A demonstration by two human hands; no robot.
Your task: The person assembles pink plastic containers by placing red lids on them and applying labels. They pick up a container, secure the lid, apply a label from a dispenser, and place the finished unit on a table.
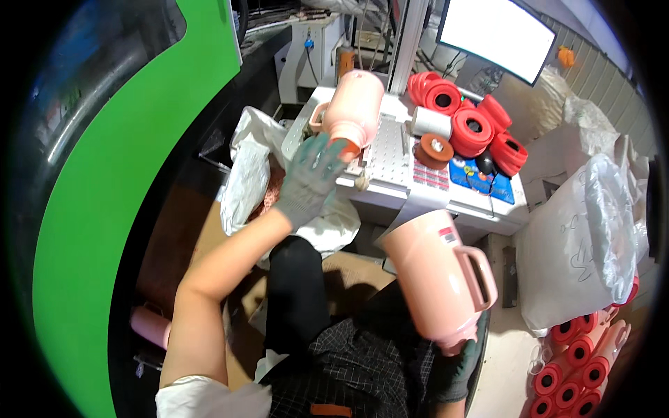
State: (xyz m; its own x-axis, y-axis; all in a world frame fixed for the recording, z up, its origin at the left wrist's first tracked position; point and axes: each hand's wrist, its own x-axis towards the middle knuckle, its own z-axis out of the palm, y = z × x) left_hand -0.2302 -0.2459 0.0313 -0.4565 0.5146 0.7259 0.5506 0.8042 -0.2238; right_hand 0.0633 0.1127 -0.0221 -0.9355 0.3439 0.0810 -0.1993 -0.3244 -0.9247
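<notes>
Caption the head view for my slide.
Gray-gloved right hand holds a pink handled plastic jug, left hand at another.

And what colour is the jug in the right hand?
The jug is pale pink, best seen in the head view.

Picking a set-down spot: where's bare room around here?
Free: perforated plate between upper pink jug and brown roll; pale surface between lower pink jug and white sack. Crowded: right side of desk, with red round parts and blue mat.
</notes>
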